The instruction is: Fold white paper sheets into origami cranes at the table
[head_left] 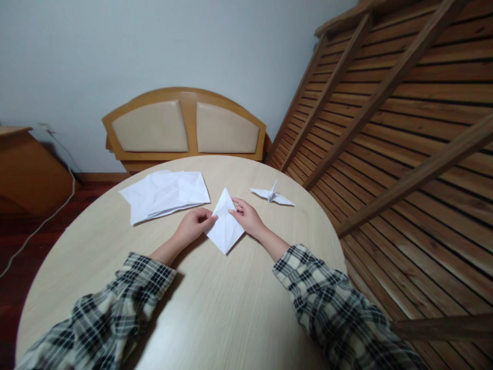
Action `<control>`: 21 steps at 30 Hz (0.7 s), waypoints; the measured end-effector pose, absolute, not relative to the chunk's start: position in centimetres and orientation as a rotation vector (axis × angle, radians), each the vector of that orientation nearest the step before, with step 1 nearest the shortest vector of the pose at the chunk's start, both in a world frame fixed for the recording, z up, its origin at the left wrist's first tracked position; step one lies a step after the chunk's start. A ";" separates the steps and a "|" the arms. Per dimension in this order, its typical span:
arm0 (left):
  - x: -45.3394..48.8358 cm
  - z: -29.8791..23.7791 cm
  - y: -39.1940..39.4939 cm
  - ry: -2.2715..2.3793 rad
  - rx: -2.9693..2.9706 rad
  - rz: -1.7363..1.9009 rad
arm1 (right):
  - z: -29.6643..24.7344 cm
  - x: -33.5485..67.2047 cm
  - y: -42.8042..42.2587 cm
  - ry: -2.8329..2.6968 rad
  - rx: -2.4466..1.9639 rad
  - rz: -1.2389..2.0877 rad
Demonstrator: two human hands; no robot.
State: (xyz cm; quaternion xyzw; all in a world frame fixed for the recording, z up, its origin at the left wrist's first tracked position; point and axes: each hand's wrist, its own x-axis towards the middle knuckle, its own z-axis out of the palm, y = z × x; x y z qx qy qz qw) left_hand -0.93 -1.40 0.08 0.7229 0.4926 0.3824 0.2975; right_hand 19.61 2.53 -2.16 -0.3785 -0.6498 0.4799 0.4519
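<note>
A sheet of white paper folded into a diamond is held between my hands over the table, one point facing away from me and one toward me. My left hand pinches its left edge between thumb and fingers. On the opposite side, my right hand grips the upper right edge, thumb on top and the other fingers partly behind the paper. Just beyond my right hand a finished white paper crane rests with its wings spread. Left of the diamond lies a stack of creased white paper sheets.
The round pale wooden table fills the foreground. Behind it stands a wooden headboard with two beige panels against the wall. A slatted wooden frame leans close on the right. A white cable hangs at the left beside a wooden cabinet.
</note>
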 end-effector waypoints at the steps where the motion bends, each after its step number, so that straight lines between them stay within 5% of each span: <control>1: -1.0 0.0 -1.3 1.334 2.024 0.994 | -2.2 19.7 2.6 -1.645 -0.974 1.132; 21: -1.2 -0.3 -2.1 1.856 2.563 0.778 | -0.6 23.6 3.8 -1.990 -0.872 1.373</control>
